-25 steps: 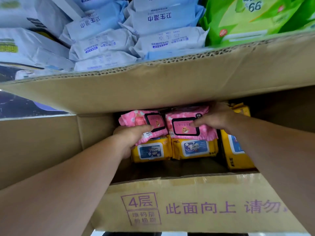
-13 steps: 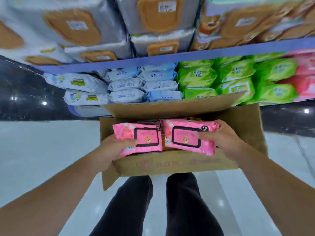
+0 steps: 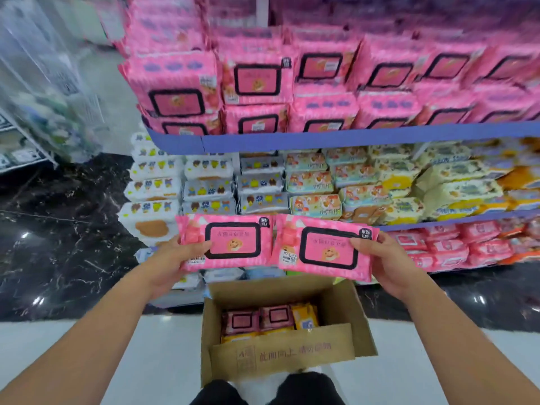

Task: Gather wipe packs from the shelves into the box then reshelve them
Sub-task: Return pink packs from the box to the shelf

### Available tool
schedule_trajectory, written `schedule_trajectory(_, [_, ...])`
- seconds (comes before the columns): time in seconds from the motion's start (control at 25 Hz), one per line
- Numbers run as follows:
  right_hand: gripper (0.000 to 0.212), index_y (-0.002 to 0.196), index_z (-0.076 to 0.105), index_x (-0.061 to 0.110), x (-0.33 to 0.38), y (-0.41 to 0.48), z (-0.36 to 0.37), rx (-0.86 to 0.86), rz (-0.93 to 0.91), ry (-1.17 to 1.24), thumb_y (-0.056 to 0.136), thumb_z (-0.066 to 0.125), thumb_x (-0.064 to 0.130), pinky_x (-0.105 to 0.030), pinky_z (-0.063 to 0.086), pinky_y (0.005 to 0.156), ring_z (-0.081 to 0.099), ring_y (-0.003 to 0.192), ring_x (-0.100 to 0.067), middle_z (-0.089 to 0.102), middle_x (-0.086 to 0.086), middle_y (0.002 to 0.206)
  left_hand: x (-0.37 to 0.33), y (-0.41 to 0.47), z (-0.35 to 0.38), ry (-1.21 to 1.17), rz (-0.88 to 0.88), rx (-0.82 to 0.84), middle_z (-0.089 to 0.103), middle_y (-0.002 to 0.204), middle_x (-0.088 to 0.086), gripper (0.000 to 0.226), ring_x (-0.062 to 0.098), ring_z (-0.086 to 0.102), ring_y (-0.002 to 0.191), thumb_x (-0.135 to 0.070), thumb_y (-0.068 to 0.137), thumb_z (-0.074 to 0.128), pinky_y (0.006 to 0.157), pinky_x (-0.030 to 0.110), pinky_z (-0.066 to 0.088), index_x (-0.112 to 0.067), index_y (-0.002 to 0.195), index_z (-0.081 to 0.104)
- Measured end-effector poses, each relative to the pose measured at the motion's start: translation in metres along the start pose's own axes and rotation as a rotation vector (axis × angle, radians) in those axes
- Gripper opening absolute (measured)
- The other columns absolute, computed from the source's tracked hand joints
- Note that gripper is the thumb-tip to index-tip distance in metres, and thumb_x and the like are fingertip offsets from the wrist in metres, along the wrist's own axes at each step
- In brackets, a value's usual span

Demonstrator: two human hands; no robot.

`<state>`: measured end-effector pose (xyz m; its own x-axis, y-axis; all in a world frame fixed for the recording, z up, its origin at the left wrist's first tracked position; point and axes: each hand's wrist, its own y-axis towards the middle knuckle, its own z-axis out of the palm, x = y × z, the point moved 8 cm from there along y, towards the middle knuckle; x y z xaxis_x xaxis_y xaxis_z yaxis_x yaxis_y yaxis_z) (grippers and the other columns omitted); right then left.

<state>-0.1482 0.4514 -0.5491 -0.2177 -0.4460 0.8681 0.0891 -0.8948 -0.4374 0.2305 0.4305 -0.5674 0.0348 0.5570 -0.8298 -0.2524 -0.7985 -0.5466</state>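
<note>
Got a pink pack in each of my hands: left hand [image 3: 172,258] pinches left pack [image 3: 226,242], right hand [image 3: 385,264] pinches right pack [image 3: 325,251], long sides level, matching pink shelf row [image 3: 254,80] straight above.

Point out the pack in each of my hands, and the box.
left-hand pink pack [image 3: 233,240]: head view, on its framed lid.
right-hand pink pack [image 3: 328,252]: head view, on its framed lid.
cardboard box [image 3: 292,353]: head view, on its near flap.

Box [image 3: 280,356] on floor [image 3: 140,361]; shelves [image 3: 350,138] hold wipe packs [image 3: 257,80].
</note>
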Motion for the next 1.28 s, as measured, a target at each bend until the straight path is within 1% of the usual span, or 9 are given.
schedule_trajectory(0.08, [0.078,0.109,0.072,0.007,0.046,-0.004,0.013,0.010,-0.086,-0.040,0.041,0.101,0.030,-0.040,0.062,0.072,0.072,0.098,-0.039,0.072,-0.024,0.111,-0.038,-0.017,-0.013,-0.001,0.075,-0.032,0.071,0.129,-0.002,0.120,0.018,0.056,0.131,-0.062,0.037,0.097,0.118,0.051,0.032,-0.020,0.141,0.057])
schedule_trajectory(0.2, [0.058,0.108,0.071,0.007,0.092,0.000,0.027,0.017,-0.170,-0.069,0.056,0.094,0.020,-0.041,0.062,0.071,0.071,0.099,-0.043,0.073,-0.023,0.108,-0.085,-0.034,-0.026,0.042,0.172,-0.068,0.073,0.125,0.001,0.127,0.020,0.062,0.124,-0.064,0.036,0.096,0.110,0.042,0.041,-0.015,0.145,0.051])
schedule_trajectory(0.52, [0.088,0.106,0.069,0.002,0.208,0.044,0.019,0.092,-0.299,-0.120,0.032,0.102,0.038,-0.042,0.063,0.069,0.073,0.093,-0.040,0.074,-0.022,0.105,-0.213,-0.025,0.010,0.039,0.392,-0.129,0.075,0.121,0.005,0.114,0.022,0.067,0.117,-0.062,0.038,0.096,0.108,0.042,0.042,-0.013,0.135,0.059])
schedule_trajectory(0.68, [0.093,0.105,0.066,0.002,0.289,0.078,-0.012,0.121,-0.369,-0.149,0.028,0.102,0.040,-0.039,0.063,0.065,0.075,0.085,-0.035,0.076,-0.019,0.097,-0.279,0.000,0.048,0.081,0.473,-0.250,0.076,0.113,0.002,0.112,0.024,0.068,0.109,-0.068,0.031,0.095,0.093,0.039,0.050,-0.014,0.125,0.062])
schedule_trajectory(0.8, [0.103,0.114,0.062,0.001,0.332,0.108,-0.054,0.113,-0.391,-0.199,0.027,0.102,0.041,-0.035,0.060,0.061,0.075,0.085,-0.035,0.076,-0.017,0.099,-0.309,0.029,0.094,0.074,0.501,-0.313,0.073,0.105,-0.003,0.127,0.015,0.066,0.089,-0.075,0.016,0.091,0.072,0.023,0.046,-0.017,0.124,0.059])
schedule_trajectory(0.92, [0.110,0.124,0.057,0.003,0.352,0.148,-0.114,0.085,-0.364,-0.193,0.030,0.104,0.037,-0.046,0.061,0.074,0.074,0.094,-0.038,0.073,-0.020,0.110,-0.324,0.073,0.148,0.081,0.470,-0.294,0.057,0.119,-0.011,0.140,0.021,0.059,0.114,-0.067,0.031,0.094,0.096,0.031,0.037,-0.021,0.150,0.038])
schedule_trajectory(1.04, [0.130,0.144,0.044,0.019,0.355,0.178,-0.155,0.055,-0.330,-0.186,0.030,0.105,0.035,-0.058,0.047,0.103,0.067,0.112,-0.037,0.062,-0.015,0.133,-0.329,0.117,0.184,0.137,0.426,-0.323,0.051,0.121,-0.018,0.099,0.021,0.054,0.122,-0.036,0.077,0.087,0.102,0.037,0.037,-0.024,0.156,0.029])
schedule_trajectory(1.16, [0.147,0.149,0.039,0.031,0.351,0.199,-0.177,0.042,-0.293,-0.120,0.018,0.104,0.036,-0.055,0.048,0.103,0.062,0.119,-0.035,0.051,-0.010,0.144,-0.333,0.144,0.200,0.202,0.370,-0.346,0.029,0.163,-0.003,0.114,0.027,0.031,0.150,-0.036,0.077,0.085,0.119,0.046,0.032,-0.021,0.162,0.012])
schedule_trajectory(1.28, [0.116,0.151,0.037,0.032,0.348,0.198,-0.183,0.001,-0.316,-0.294,0.053,0.097,0.023,-0.054,0.040,0.110,0.044,0.138,-0.034,0.035,-0.004,0.158,-0.333,0.154,0.209,0.371,0.362,-0.331,0.023,0.163,-0.002,0.110,0.017,0.035,0.143,-0.032,0.085,0.080,0.117,0.034,0.029,-0.020,0.162,0.003])
